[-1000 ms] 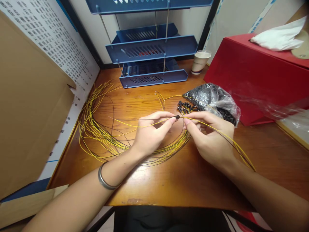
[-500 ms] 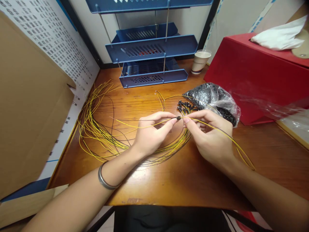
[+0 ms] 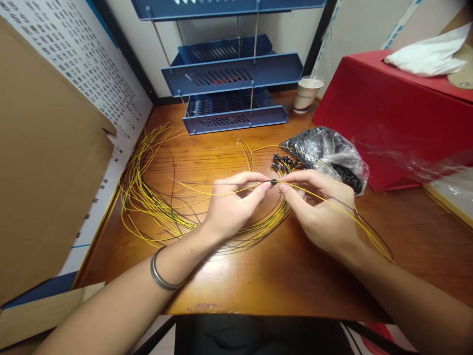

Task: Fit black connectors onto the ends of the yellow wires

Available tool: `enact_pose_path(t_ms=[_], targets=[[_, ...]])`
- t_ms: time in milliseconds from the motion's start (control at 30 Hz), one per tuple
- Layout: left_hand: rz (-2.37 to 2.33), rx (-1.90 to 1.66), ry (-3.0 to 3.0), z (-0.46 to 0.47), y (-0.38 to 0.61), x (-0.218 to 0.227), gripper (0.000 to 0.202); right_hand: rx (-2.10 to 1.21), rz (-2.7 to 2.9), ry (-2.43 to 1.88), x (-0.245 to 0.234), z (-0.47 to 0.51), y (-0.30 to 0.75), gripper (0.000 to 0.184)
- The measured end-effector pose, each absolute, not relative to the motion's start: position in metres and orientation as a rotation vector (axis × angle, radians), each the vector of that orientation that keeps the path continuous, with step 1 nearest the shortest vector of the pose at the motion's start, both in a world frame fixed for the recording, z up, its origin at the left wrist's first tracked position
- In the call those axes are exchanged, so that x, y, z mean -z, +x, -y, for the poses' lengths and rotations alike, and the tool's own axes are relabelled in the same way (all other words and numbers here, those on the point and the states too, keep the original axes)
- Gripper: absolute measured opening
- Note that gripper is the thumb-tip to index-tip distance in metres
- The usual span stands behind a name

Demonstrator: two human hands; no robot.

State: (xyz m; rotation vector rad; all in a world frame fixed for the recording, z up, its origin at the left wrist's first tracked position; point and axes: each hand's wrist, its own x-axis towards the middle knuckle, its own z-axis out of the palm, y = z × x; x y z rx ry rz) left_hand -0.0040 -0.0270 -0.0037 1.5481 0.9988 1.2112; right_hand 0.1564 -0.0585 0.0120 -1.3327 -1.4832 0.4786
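The tiny black plastic cap (image 3: 273, 182) hangs above the wooden desk (image 3: 288, 276), pinched by my left hand (image 3: 229, 207) while my right hand (image 3: 321, 212) pinches the thin yellow wire (image 3: 332, 204) meeting it; I judge that a slack pinch could drop it among the loose coils.

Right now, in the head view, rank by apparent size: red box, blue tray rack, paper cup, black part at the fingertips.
red box and blue tray rack: alike, both cropped
paper cup
black part on yellow wire
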Motion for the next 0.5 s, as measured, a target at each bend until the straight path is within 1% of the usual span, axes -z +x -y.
enact_pose_path(t_ms=[233,500], targets=[[-1.002,-1.203,1.559,0.0269,-0.0044,0.005,0.013,-0.367,1.532,-1.358,-0.0144,0.0582,0.1568,0.006],[-1.05,-1.204,1.592,0.027,-0.0046,0.0014,0.013,-0.368,1.476,-1.352,-0.0145,0.0591,0.1549,0.004]])
